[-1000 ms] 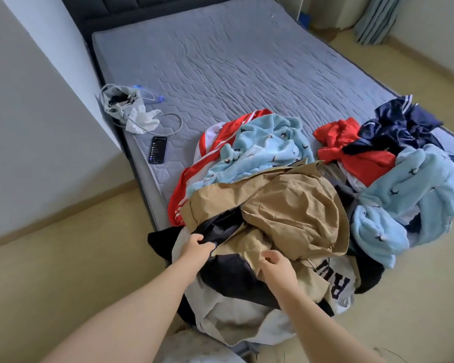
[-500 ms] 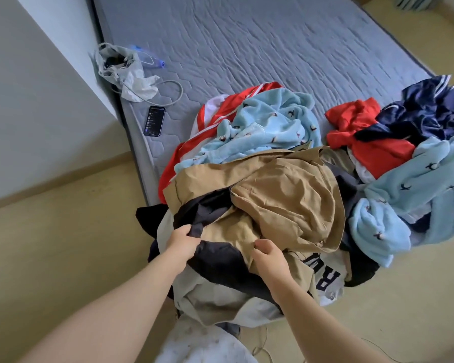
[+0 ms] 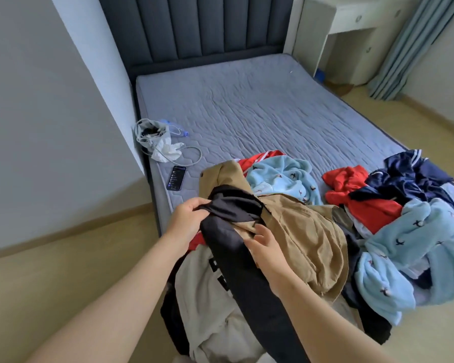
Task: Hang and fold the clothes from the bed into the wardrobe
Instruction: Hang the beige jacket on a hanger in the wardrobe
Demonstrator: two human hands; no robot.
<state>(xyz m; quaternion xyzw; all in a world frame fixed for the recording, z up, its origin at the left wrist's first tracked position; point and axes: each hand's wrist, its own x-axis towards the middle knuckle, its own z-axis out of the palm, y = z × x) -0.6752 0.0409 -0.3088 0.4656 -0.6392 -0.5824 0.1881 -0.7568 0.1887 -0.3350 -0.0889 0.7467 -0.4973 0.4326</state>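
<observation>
A heap of clothes lies at the foot of the grey bed (image 3: 260, 108). My left hand (image 3: 186, 218) grips the top of a black garment (image 3: 236, 247) lifted off the heap; it hangs down between my arms. My right hand (image 3: 266, 244) holds the same black garment lower down, fingers against a tan jacket (image 3: 307, 231) behind it. A beige garment (image 3: 202, 305) lies beneath. Light blue fleece pieces (image 3: 286, 179), a red garment (image 3: 362, 203) and a navy garment (image 3: 414, 176) sit around. The wardrobe is out of view.
A phone (image 3: 177, 177) lies on the mattress near its left edge, with a white pouch and cable (image 3: 157, 142) behind it. A grey wall panel (image 3: 50, 113) stands to the left. A white desk (image 3: 351, 30) and blue curtain (image 3: 409, 43) are at the back right.
Both hands have raised the black garment out of the heap, dragging part of the tan jacket up. The camera has tilted up, showing the headboard and desk.
</observation>
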